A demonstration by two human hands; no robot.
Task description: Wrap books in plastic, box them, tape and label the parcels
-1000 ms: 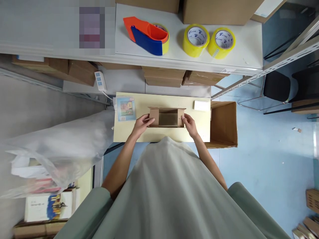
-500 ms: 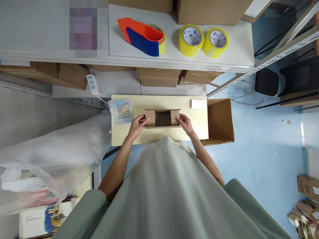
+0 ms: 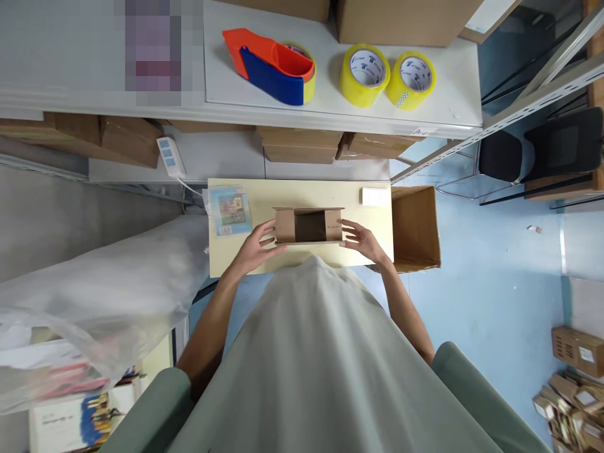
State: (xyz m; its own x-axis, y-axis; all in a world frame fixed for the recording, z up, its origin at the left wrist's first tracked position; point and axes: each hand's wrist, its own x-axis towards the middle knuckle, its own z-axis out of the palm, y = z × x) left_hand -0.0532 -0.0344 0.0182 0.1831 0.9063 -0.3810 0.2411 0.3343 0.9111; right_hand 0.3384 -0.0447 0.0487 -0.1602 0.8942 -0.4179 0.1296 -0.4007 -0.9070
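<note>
A small cardboard box (image 3: 285,226) lies on the cream tabletop (image 3: 236,255) in front of me. Its two short end flaps are folded inward, and a dark gap shows between them. The long flaps stand up along the far and near sides. My left hand (image 3: 257,246) is at the box's left end, fingers spread. My right hand (image 3: 362,241) is at the right end, its fingers also apart and the tips close to the cardboard. Whether the fingertips touch the box I cannot tell.
Left of the box lies a flat picture packet (image 3: 230,211); a white block (image 3: 375,197) is at the back right. A big open carton (image 3: 418,226) stands right of the table. The shelf above holds a tape dispenser (image 3: 274,69) and two yellow tape rolls (image 3: 363,75). Plastic wrap (image 3: 117,277) bulges at left.
Both hands have let go of the end flaps and moved outward, their fingers now spread. The box stays in nearly the same place with its end flaps still folded in.
</note>
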